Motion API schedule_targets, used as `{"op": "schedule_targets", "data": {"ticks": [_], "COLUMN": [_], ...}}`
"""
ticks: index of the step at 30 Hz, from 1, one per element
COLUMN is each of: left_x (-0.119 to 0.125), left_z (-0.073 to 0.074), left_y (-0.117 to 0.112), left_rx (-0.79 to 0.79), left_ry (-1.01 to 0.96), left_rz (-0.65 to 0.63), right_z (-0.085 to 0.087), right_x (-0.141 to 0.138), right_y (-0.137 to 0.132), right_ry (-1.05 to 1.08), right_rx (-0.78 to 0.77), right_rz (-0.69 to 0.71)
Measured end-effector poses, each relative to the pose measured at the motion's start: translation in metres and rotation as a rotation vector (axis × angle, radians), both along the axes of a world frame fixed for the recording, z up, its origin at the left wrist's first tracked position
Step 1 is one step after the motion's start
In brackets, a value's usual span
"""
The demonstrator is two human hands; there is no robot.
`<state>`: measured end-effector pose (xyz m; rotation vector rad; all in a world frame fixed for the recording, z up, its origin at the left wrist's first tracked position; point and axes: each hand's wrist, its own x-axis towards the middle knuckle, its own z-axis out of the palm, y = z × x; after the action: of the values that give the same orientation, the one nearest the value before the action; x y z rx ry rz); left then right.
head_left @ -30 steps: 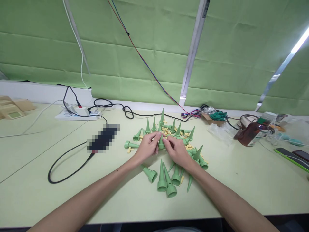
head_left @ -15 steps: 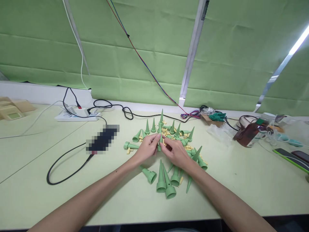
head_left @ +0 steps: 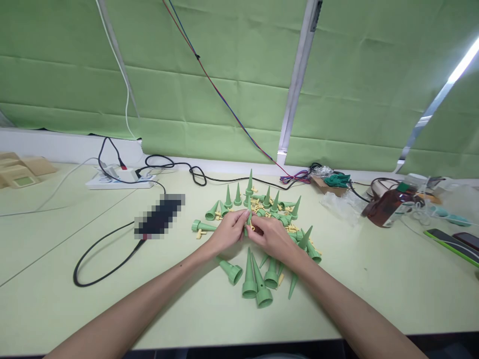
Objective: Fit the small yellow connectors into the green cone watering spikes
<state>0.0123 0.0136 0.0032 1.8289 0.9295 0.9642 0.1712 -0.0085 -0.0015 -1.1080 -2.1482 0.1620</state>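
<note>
My left hand (head_left: 227, 232) is closed around a green plastic cone (head_left: 248, 219), held point up over the table. My right hand (head_left: 272, 237) meets it from the right, fingers pinched on a small yellow piece (head_left: 253, 229) pressed against the cone's side. Around both hands lies a pile of green cones (head_left: 275, 204), some upright, some on their sides, mixed with small yellow pieces (head_left: 258, 201). Several more cones (head_left: 256, 279) stand or lie just in front of my wrists.
A pale green table (head_left: 187, 309) carries a white power strip (head_left: 119, 178) with black cables (head_left: 97, 259) at the back left and a blurred dark device (head_left: 160, 216). At the right are plastic bags (head_left: 339, 202), a brown bottle (head_left: 389, 205) and phones (head_left: 454, 242). Green blinds hang behind.
Both hands have stayed together over the pile, shifting slightly toward me; the right fingers have worked the yellow piece against the cone. The view has tipped a little.
</note>
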Motion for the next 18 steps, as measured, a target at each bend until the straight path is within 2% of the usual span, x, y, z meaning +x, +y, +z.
{"op": "schedule_targets", "data": {"ticks": [11,18], "left_x": [-0.0008,0.0003], "left_z": [0.0007,-0.0002], "left_y": [-0.0008,-0.0008], "left_rx": [0.011,0.015], "left_ry": [0.02,0.001], "left_rz": [0.002,0.009], "right_z": [0.0044,0.0009], "right_x": [-0.001,-0.002], "right_y": [-0.0022,-0.0009], "right_ry": [-0.002,0.039], "right_rx": [-0.031,-0.045], "right_rz": [0.009,-0.005]}}
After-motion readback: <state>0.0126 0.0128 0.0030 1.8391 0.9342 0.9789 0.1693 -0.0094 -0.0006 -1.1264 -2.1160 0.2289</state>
